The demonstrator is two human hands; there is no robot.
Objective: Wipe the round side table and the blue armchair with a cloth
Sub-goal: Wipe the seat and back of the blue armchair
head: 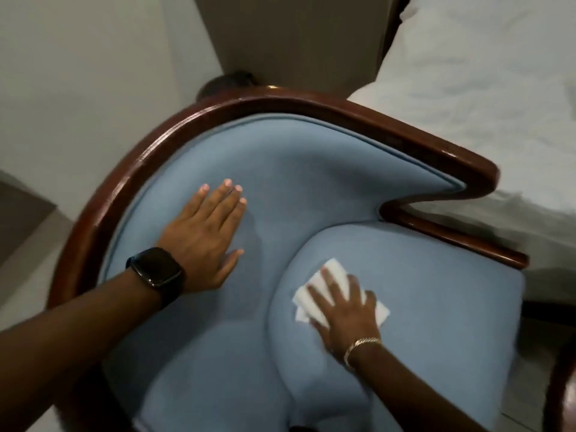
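We see the blue armchair [311,182], soft matte fabric inside a curved, glossy dark wood frame. Our right hand [344,310] presses flat, fingers spread, on a folded white cloth [335,271] near the seat cushion's back edge. Our left hand [202,235] lies open and empty on the backrest; the chair's front is cut off.

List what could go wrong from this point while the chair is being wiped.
1. The cloth is small and lies loosely folded under the flat right hand; it may bunch up or slip out mid-stroke.
2. The left hand presses bare on the blue backrest and may leave marks on fabric.
3. The glossy wooden frame and the seam beside it could easily be skipped.
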